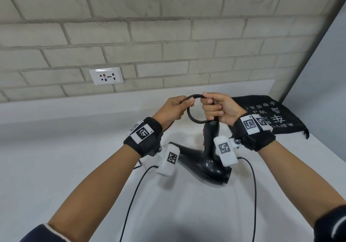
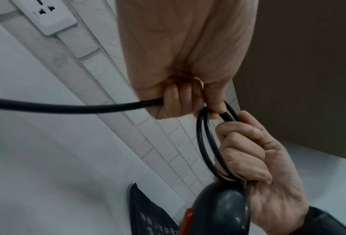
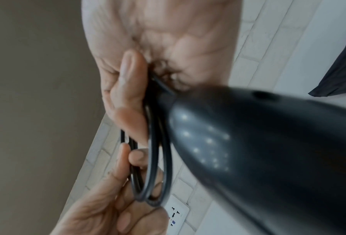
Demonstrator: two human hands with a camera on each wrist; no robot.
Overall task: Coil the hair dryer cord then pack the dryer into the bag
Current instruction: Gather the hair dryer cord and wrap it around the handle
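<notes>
Hair dryer cord (image 1: 194, 119), mid-coil above the bench (image 1: 74, 157): right hand (image 1: 219, 108) grips loops over the dryer (image 1: 206, 159); left hand (image 1: 168, 110) pinches the feed. Next: another loop; bag (image 1: 271, 114) at 2 o'clock.

The black fabric drawstring bag (image 1: 269, 115) lying on the white tabletop (image 1: 56, 157) is showing white printed characters upside down to the head camera; only the Latin letters "W" and "L" and the digits "23" are reading clearly, the rest staying illegible.
</notes>
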